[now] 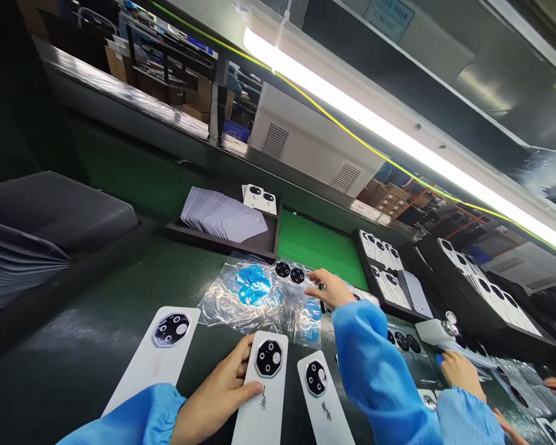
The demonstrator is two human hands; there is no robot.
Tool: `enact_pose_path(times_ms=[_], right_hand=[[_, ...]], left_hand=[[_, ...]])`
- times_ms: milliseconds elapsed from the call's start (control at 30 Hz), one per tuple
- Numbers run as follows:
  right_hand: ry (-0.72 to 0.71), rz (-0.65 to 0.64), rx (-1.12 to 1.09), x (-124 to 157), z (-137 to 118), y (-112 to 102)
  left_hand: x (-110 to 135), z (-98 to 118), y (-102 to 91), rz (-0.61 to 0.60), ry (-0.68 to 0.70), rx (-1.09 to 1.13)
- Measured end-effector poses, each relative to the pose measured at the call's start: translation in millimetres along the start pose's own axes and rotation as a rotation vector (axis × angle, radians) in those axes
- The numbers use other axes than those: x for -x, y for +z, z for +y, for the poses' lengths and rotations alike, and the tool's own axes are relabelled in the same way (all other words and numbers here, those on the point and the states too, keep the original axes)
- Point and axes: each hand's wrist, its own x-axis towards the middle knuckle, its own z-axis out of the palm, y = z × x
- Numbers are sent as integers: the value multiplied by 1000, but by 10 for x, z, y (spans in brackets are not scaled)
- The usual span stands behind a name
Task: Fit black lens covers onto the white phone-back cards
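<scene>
Dark green bench [88, 352] is pretty cluttered: three white back covers [152, 364] along the bottom, crinkly plastic sheet [254, 300] mid-frame, bright green mat [319, 247] behind it, dark tray [222, 242] of grey cards upper center.

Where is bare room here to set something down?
Bare: the dark mat between the grey stack and the leftmost cover; the green patch between the card tray and the cover tray. Crowded: the film, lens rings and middle cover by the left hand and right hand.
</scene>
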Motion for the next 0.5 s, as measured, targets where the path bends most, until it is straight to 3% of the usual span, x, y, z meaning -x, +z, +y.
enact_pose_path(times_ms=[200,500], right_hand=[[42,-80,136,-735,-107,230],[83,-26,185,-974,-183,409]], left_hand=[[52,1,1,-16,3,-14],[56,26,-32,-14,-4,-54]])
